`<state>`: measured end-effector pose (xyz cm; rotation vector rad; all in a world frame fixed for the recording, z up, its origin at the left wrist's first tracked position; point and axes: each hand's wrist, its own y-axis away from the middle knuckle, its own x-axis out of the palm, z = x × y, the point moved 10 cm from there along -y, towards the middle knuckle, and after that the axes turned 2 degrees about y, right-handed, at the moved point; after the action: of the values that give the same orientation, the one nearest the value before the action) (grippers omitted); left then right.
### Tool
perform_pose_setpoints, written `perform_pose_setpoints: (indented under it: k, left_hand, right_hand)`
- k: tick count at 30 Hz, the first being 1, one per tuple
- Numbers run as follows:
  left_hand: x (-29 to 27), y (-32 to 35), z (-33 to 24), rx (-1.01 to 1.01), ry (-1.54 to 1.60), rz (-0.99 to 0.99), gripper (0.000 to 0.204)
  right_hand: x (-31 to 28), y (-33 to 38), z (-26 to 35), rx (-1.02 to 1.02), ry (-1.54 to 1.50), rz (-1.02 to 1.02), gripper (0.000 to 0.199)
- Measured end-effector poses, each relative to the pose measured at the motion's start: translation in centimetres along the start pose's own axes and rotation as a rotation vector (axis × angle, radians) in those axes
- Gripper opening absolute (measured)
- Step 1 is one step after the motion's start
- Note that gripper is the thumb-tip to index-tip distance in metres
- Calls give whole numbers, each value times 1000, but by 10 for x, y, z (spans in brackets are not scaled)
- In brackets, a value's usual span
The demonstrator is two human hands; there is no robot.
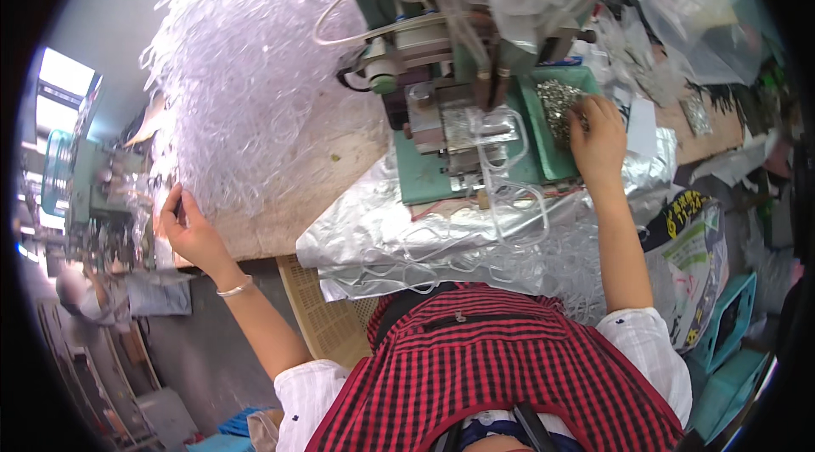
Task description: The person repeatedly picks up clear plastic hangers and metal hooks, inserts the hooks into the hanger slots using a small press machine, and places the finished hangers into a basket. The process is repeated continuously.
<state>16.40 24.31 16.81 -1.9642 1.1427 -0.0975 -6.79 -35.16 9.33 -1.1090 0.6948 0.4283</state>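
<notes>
Reaching out to both sides of a bench, with the green-based machine [429,121] taken as the hub of the dial. Hands well apart from each other.

Right hand [601,138] at 3 o'clock, over the outer side of a green tray [556,165]. Fingers bent, tips down at a pile of small metal parts [556,104]; cannot tell whether one is pinched. Tray lies just beside the machine, the pile toward its 12 o'clock end.

Left hand [193,235] between 8 and 9 o'clock, at the bench edge, near the lower fringe of a large heap of clear plastic strips [255,70]. Fingers curled, tips near the thumb; cannot tell if anything is held. Pale band [235,286] round that wrist.

Heap spreads from roughly 9 to 11 o'clock, on the bare wooden bench top [331,151]. Clear loops [545,214] hang at the machine's front, 5 o'clock, trailing over a crumpled silver sheet [356,223] that covers the bench edge.

Checked red-and-black apron [484,342] at 6 o'clock. Yellow slatted basket [307,299] at 7. Printed sack [700,257] and teal crate [737,380] both about 4. Another person [93,299] at 8 o'clock, well off, blurred.
</notes>
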Motion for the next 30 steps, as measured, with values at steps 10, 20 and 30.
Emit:
perform_pose_setpoints:
  k: [10, 20, 30]
  left_hand:
    - [120, -18, 113, -71, -480, 187, 52]
    - [140, 17, 115, -157, -413, 269, 51]
    - [121, 90, 37, -115, -614, 144, 59]
  right_hand:
    - [-3, 18, -33, 353, -331, -80, 11]
    - [39, 29, -34, 814, -1140, -45, 16]
    - [15, -38, 84, 324, -1164, 194, 47]
